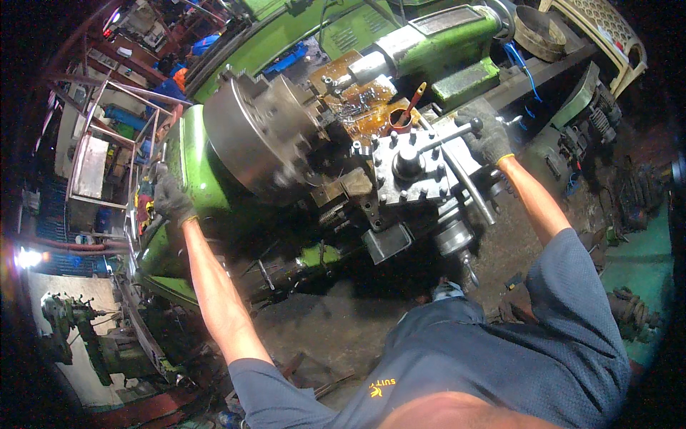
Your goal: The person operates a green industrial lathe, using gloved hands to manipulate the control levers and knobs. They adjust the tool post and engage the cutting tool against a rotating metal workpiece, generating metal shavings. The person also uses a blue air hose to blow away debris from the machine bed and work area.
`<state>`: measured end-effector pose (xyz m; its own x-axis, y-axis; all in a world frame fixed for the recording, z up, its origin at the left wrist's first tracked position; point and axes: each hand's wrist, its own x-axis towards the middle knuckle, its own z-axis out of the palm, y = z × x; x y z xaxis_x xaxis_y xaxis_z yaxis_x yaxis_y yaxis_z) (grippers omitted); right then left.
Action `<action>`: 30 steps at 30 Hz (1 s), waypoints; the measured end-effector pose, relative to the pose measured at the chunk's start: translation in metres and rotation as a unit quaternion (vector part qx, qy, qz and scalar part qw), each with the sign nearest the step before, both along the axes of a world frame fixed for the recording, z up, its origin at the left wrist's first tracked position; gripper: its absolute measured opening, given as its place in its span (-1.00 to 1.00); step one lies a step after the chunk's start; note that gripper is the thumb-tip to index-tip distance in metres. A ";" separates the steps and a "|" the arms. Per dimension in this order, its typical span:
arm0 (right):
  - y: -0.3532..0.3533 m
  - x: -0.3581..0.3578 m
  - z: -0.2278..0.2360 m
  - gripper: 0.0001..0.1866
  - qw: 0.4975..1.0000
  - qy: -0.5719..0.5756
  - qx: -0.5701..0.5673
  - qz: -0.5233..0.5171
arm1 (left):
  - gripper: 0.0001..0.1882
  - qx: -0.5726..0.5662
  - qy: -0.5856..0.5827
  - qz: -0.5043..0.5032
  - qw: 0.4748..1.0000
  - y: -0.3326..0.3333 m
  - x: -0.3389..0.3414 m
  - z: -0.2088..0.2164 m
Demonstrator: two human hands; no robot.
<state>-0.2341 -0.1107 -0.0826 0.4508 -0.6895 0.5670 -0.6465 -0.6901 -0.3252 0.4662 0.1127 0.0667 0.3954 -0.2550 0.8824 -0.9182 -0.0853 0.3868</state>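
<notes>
My left hand (171, 194), in a dark grey glove, is closed at the left end of a green lathe headstock (191, 154). A short metal lever (163, 152) sticks up from its grip. At the right, my gloved right hand (491, 137) is bent around the end of the tool slide, beside a black ball-knobbed lever (450, 134) and a small shiny crank handle (513, 121). What its fingers hold is hidden. Between my hands are the large round chuck (246, 136), slightly blurred, and the square tool post (409, 166) with several bolts.
A brush (413, 104) stands in a small reddish pot (400, 120) behind the tool post. Brown oily fluid (368, 96) covers the bed. Beyond is the green tailstock (446, 46). A long bar handle (468, 184) and a lower crank (468, 268) project towards me. A metal rack (107, 154) stands left.
</notes>
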 end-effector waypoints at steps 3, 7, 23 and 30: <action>0.001 0.002 -0.002 -0.59 0.999 -0.017 0.029 0.003 | -0.58 -0.020 0.011 0.000 1.000 0.001 0.004 -0.003; -0.001 -0.003 -0.011 -0.58 0.999 -0.030 0.034 -0.003 | -0.60 0.009 -0.005 0.020 1.000 -0.003 0.008 -0.006; 0.004 0.001 0.004 -0.58 0.998 0.019 0.047 -0.024 | -0.68 0.010 0.001 0.015 1.000 -0.001 0.013 -0.012; 0.001 0.004 0.000 -0.64 0.999 0.003 0.032 0.008 | -0.69 -0.030 0.011 -0.033 0.999 0.001 0.044 -0.016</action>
<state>-0.2304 -0.1100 -0.0830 0.4649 -0.7168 0.5197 -0.6379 -0.6782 -0.3647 0.5099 0.1140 0.0502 0.3990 -0.2282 0.8881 -0.9122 -0.0004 0.4097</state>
